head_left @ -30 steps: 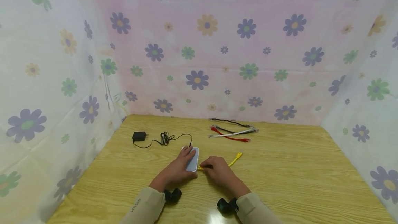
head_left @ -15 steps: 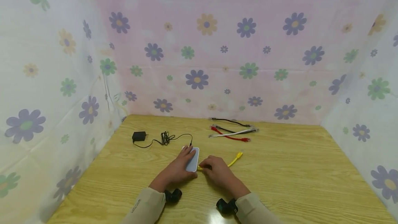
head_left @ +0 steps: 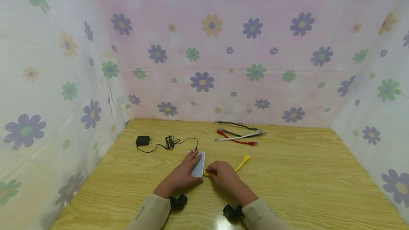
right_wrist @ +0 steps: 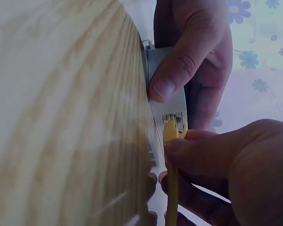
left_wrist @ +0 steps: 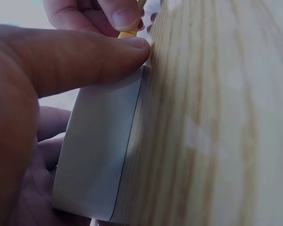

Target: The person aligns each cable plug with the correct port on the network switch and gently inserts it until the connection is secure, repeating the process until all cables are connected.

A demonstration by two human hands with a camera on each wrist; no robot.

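A small white box with a grey top (head_left: 198, 166) lies on the table, gripped by my left hand (head_left: 183, 174) with the thumb at its near end and fingers over its far part. My right hand (head_left: 226, 179) pinches a yellow cable (head_left: 240, 165) close to the box's right side. In the right wrist view the yellow plug (right_wrist: 170, 129) is at a port in the box's side (right_wrist: 166, 107); how deep it sits cannot be told. The left wrist view shows the thumb (left_wrist: 99, 56) across the box (left_wrist: 101, 146).
Behind the box, a thin black cord (head_left: 170, 142) runs from it to a black power adapter (head_left: 142, 140) at the left. Toward the back lie a red cable (head_left: 237, 141), a white cable (head_left: 238, 137) and black cables (head_left: 236, 125). Flowered cloth (head_left: 223, 81) surrounds the table.
Both hands keep their holds on the box and the yellow cable. Only a very slight shift shows in the right hand and the cable's free end.
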